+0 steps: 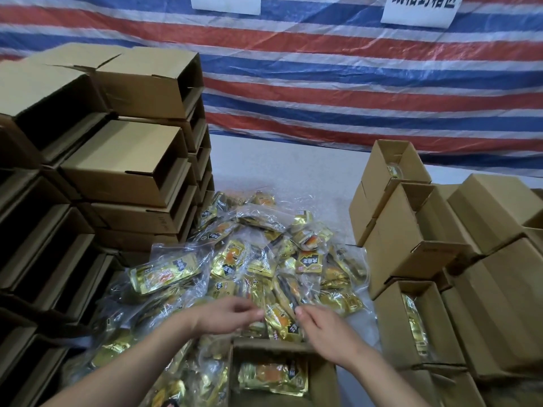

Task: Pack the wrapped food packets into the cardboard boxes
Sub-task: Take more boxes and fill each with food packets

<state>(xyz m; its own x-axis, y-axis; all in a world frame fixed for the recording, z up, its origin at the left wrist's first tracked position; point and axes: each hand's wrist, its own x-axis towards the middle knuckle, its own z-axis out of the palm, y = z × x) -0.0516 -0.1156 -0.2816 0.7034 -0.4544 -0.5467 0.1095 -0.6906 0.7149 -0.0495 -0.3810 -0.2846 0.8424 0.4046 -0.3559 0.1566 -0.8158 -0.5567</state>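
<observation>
Both hands reach forward over the near edge of the packet pile (pixel 258 259). Left hand (pixel 227 315) has loosely spread fingers just touching or hovering over the plastic, holding nothing. Right hand (pixel 326 329) lies with its fingers relaxed beside a gold packet (pixel 282 320) that sits between the two hands; whether the fingertips touch it I cannot tell. Just below the hands stands an open box (pixel 321 374) with one packet already lying flat inside.

By my reading, the step in hand is picking the next packet for that box. The next move calls for closing the fingers on the packet between the hands, lifting it free of the slippery, overlapping bags, and laying it flat on the one in the box.

Left of the hands rise stacks of empty boxes (pixel 126 163); to the right stand filled boxes (pixel 417 324), some showing gold wrappers. Beyond the pile lies bare tabletop (pixel 279 165), backed by a striped tarp (pixel 352 83).
</observation>
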